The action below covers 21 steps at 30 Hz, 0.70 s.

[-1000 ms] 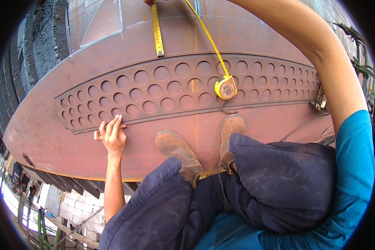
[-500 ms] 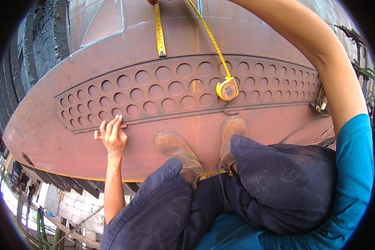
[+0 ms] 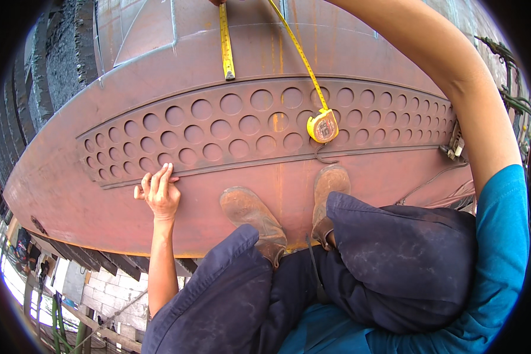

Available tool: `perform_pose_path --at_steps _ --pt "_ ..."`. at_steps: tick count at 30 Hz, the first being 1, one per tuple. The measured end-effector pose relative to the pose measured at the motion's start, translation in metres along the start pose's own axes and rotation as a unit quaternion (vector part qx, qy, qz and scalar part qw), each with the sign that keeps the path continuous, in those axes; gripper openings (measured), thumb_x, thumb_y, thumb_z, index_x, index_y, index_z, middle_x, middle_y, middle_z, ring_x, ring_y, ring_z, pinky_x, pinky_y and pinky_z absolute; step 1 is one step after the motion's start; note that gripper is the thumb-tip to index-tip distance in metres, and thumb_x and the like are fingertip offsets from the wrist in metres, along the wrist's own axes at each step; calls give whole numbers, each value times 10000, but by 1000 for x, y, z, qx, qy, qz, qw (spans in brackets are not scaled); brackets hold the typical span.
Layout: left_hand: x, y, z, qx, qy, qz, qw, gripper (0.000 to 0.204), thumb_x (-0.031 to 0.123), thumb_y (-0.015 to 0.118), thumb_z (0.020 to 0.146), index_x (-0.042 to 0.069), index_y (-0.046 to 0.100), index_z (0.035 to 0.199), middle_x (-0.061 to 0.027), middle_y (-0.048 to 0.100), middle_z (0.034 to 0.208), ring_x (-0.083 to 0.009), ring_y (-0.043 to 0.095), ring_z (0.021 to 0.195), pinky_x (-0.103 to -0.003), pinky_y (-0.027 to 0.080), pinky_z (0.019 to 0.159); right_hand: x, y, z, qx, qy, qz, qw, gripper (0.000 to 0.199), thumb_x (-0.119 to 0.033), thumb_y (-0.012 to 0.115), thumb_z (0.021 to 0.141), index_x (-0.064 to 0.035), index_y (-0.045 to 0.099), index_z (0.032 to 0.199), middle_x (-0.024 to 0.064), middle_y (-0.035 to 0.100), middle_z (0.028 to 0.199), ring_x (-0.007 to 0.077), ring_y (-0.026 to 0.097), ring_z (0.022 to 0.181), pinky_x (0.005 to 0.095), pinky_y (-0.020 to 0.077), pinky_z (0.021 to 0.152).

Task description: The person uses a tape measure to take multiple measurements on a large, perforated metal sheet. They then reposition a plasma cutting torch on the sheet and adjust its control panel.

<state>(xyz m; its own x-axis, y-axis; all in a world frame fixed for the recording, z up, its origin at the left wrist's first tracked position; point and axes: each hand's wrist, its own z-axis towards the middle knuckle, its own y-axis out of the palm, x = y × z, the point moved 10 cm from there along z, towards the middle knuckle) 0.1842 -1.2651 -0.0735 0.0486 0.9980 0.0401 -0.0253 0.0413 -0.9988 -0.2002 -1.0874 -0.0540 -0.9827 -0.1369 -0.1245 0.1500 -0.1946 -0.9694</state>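
Note:
My left hand (image 3: 162, 192) rests at the lower edge of a long rust-brown strip with rows of round holes (image 3: 177, 158). Its fingers are apart and partly bent, with the fingertips touching the strip's edge. Reaching overhead to the top of the picture, my right hand (image 3: 217, 2) shows only its fingertips, pinched at the blade of a yellow tape measure (image 3: 323, 125). The blade's hooked end hangs down just above the strip's upper edge. The tape case lies on the strip to the right, and its drawn-out blade runs up out of view.
Beneath the strip spreads a curved reddish-brown metal plate (image 3: 100, 206). My brown boots (image 3: 251, 209) stand on it below the strip. A dark cable (image 3: 430, 184) and a small fitting (image 3: 454, 144) lie at the right. Past the plate's lower left edge are timber and pale blocks (image 3: 117, 295).

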Motion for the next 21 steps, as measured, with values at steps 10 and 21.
perform_pose_path --at_steps 10,21 --pt "5 -6 5 5 30 24 999 450 159 797 798 300 760 1224 193 718 1222 -147 571 1153 -401 229 1023 2 -1 -3 4 8 0 1000 115 -99 731 741 -208 735 707 -66 713 793 197 636 923 473 437 1043" --pt "2 -3 1 15 12 -1 1000 446 83 761 793 288 778 1188 195 730 1173 -140 574 1128 -395 237 1017 1 1 -1 11 4 -4 1000 109 -106 725 733 -213 737 711 -69 710 801 198 633 937 487 428 1053"
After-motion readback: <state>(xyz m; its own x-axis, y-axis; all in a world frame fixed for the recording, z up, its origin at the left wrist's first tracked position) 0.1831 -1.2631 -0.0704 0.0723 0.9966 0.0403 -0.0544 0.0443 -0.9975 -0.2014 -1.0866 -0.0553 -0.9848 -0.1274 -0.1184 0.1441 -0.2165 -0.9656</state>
